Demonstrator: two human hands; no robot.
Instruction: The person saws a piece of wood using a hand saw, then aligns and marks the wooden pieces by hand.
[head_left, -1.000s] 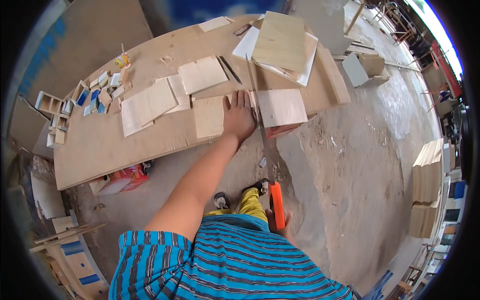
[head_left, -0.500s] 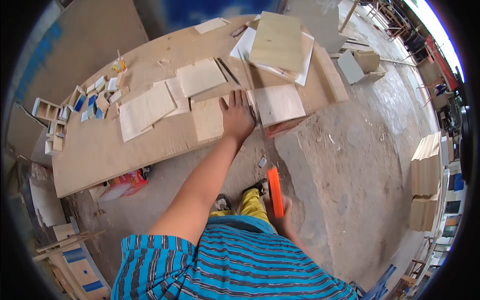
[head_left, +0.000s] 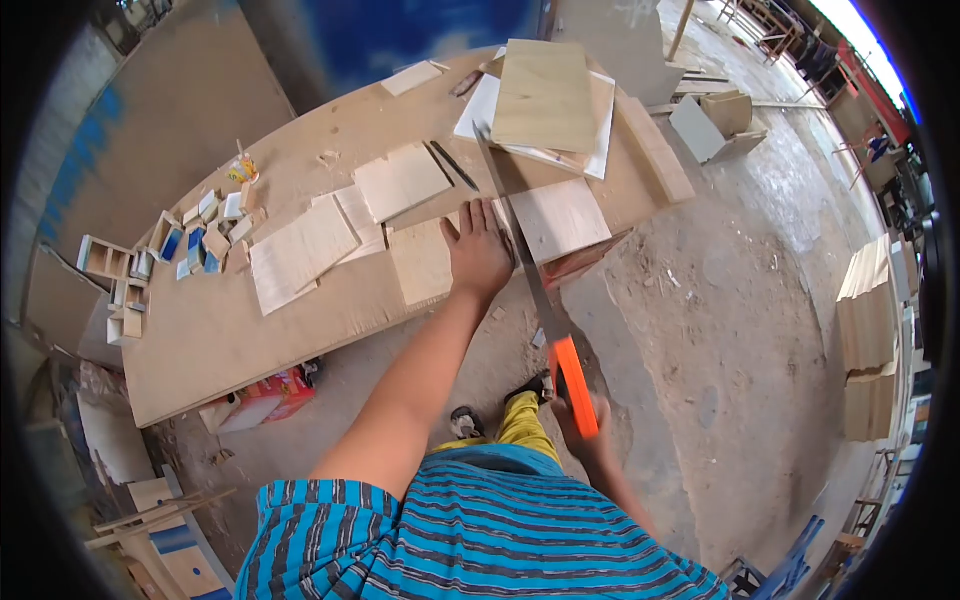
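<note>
Wooden table [head_left: 210,330] bordered by floor [head_left: 700,350] near and right, saw [head_left: 527,250] set across board [head_left: 420,262] at the near edge, blade pointed far and slightly left, orange handle [head_left: 577,386] gripped over floor by right hand [head_left: 580,418], board pressed by left hand [head_left: 482,256], thumb spread.

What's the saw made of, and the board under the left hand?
Saw handle: probably plastic, since it's evenly bright orange.
Blade: likely steel, thin and dull grey.
Board under the left hand: wood, maybe plywood; pale, flat, seemingly unpainted.
</note>
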